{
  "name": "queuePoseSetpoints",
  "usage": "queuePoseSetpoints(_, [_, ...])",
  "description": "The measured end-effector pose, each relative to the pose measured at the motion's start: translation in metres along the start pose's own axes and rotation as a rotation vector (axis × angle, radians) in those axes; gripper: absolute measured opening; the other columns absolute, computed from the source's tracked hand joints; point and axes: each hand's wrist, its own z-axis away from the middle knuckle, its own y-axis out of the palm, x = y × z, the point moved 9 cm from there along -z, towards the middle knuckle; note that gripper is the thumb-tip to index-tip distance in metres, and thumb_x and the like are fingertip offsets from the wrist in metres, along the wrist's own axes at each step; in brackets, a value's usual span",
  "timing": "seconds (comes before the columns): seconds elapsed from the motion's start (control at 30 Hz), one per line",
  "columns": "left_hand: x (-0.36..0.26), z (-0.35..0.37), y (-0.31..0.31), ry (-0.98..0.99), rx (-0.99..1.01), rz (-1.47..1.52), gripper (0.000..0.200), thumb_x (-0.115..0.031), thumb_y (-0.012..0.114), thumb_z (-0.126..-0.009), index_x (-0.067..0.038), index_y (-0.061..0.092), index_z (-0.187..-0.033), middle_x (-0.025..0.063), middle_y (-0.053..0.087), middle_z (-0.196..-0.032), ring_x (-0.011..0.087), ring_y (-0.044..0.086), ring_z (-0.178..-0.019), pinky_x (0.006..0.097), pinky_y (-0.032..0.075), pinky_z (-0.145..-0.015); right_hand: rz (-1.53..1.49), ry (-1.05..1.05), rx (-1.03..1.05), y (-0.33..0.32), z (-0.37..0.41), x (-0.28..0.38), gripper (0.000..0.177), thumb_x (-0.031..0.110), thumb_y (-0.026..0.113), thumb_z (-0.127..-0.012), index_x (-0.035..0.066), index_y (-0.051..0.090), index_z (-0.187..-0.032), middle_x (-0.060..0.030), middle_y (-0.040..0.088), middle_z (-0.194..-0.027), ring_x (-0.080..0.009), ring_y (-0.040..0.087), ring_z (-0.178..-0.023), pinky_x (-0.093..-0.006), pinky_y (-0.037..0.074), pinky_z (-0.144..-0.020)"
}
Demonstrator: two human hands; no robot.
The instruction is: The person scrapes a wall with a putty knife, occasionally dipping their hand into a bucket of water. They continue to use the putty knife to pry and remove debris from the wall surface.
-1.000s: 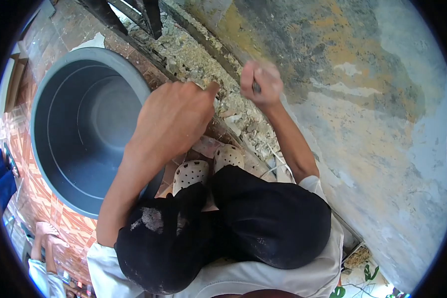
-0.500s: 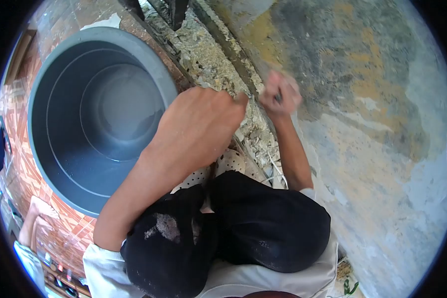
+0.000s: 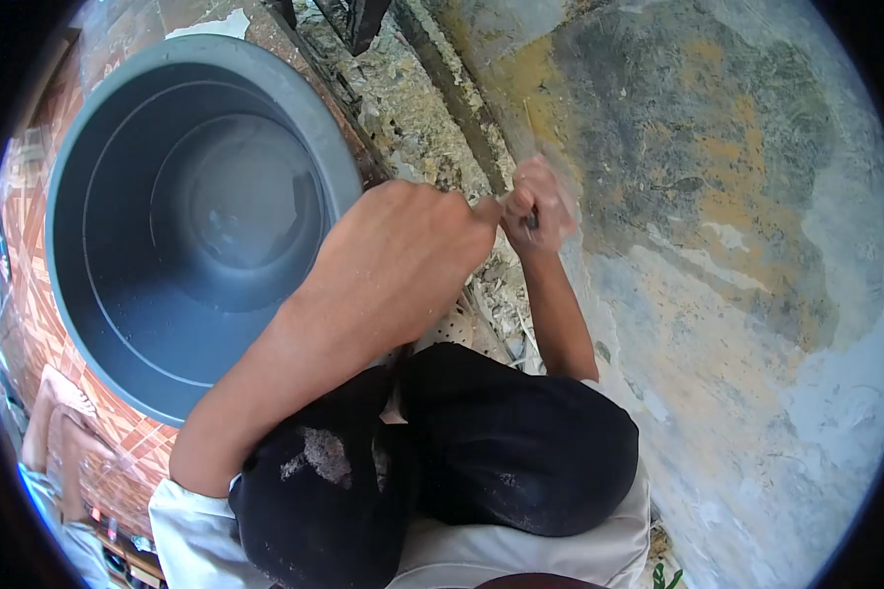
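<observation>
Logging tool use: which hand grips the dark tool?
The right hand, nearest the wall, closed round the dark tool; the left hand shows only its back.

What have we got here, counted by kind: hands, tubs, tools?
Hands: 2, the left hand and the right hand
Grey tub: 1
Dark tool, gripped in the right hand: 1
Total: 4

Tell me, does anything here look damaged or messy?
Yes: the wall is damaged, its coating patchy and worn to yellow and grey. Broken rubble lies strewn along its base, beside the grey tub.
</observation>
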Motion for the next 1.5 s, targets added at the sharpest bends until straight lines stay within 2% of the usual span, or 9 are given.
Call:
queuePoseSetpoints(0.23, [-0.001,0.001,-0.003,-0.016,-0.007,0.025,0.018,-0.011,0.056,-0.078,0.001,0.057,-0.091,0.0146,0.057,-0.056,0.034,0.062,-0.058,0.0435,0.048,-0.055,0.039,-0.011,-0.021,-0.002,-0.002,0.01,0.018,0.001,0.068,-0.081,0.001,0.05,-0.078,-0.0089,0.051,-0.063,-0.0243,0.051,-0.052,-0.0361,0.044,-0.047])
queuePoseSetpoints(0.33, [-0.001,-0.001,-0.005,0.003,-0.001,0.003,0.017,-0.011,0.056,-0.078,0.001,0.057,-0.09,0.0146,0.057,-0.055,0.0341,0.062,-0.058,0.0436,0.048,-0.055,0.072,-0.04,0.152,0.016,0.007,0.003,0.02,0.003,0.07,-0.08,0.001,0.051,-0.076,-0.009,0.053,-0.064,-0.0236,0.053,-0.055,-0.0362,0.045,-0.049])
queuePoseSetpoints(0.6, [-0.001,0.0,-0.002,0.005,0.007,-0.021,0.017,-0.011,0.056,-0.078,0.001,0.058,-0.09,0.0145,0.057,-0.056,0.0334,0.062,-0.058,0.0428,0.048,-0.055,0.221,0.191,0.001,-0.012,0.026,-0.013,0.012,-0.002,0.063,-0.083,0.003,0.054,-0.077,-0.0108,0.054,-0.065,-0.0268,0.055,-0.056,-0.0385,0.048,-0.053])
queuePoseSetpoints(0.73, [0.002,0.002,-0.002,-0.024,-0.011,-0.018,0.017,-0.011,0.056,-0.078,0.0,0.059,-0.091,0.014,0.057,-0.056,0.0332,0.062,-0.058,0.043,0.048,-0.055,-0.042,0.076,-0.128,-0.029,0.017,0.005,0.008,-0.002,0.061,-0.084,0.001,0.054,-0.085,-0.0111,0.055,-0.064,-0.0271,0.054,-0.053,-0.0345,0.046,-0.05])
queuePoseSetpoints(0.77, [0.0,0.003,-0.002,-0.023,-0.002,-0.009,0.017,-0.011,0.055,-0.079,0.0,0.059,-0.091,0.0139,0.057,-0.056,0.0332,0.061,-0.058,0.0431,0.047,-0.055,0.16,0.079,-0.112,-0.028,0.026,-0.001,0.008,0.0,0.062,-0.086,0.0,0.054,-0.085,-0.0096,0.054,-0.063,-0.0248,0.053,-0.051,-0.0328,0.045,-0.048])
queuePoseSetpoints(1.03, [-0.002,-0.002,-0.004,0.002,0.015,-0.044,0.015,-0.012,0.056,-0.08,-0.001,0.058,-0.09,0.0138,0.057,-0.056,0.0337,0.061,-0.058,0.0437,0.046,-0.054,0.21,0.15,0.036,-0.007,0.006,-0.011,0.015,0.002,0.068,-0.082,0.002,0.055,-0.075,-0.0086,0.057,-0.067,-0.0238,0.056,-0.057,-0.0329,0.047,-0.054])
queuePoseSetpoints(1.13, [-0.006,0.004,0.004,-0.01,0.005,-0.046,0.015,-0.013,0.057,-0.08,-0.001,0.057,-0.089,0.0142,0.056,-0.057,0.0342,0.06,-0.058,0.0439,0.046,-0.055,0.427,0.126,-0.103,-0.024,-0.002,0.001,0.012,0.004,0.069,-0.082,0.003,0.058,-0.077,-0.0096,0.06,-0.071,-0.0243,0.06,-0.061,-0.033,0.05,-0.059])
queuePoseSetpoints(1.27, [0.001,-0.001,-0.004,-0.005,-0.007,-0.058,0.015,-0.013,0.057,-0.08,-0.001,0.057,-0.089,0.0144,0.056,-0.056,0.0345,0.06,-0.059,0.0439,0.046,-0.056,0.171,0.185,-0.117,-0.022,0.009,-0.015,0.008,0.006,0.068,-0.083,0.003,0.062,-0.082,-0.012,0.064,-0.074,-0.0275,0.065,-0.066,-0.0357,0.054,-0.065])
queuePoseSetpoints(1.5, [-0.001,0.0,0.0,-0.007,0.036,-0.041,0.015,-0.012,0.056,-0.079,0.0,0.059,-0.089,0.0144,0.057,-0.056,0.0339,0.061,-0.059,0.044,0.046,-0.055,0.25,0.11,-0.074,-0.018,0.002,-0.004,0.01,0.004,0.067,-0.083,0.002,0.056,-0.085,-0.0094,0.06,-0.064,-0.0253,0.062,-0.058,-0.0357,0.053,-0.062])
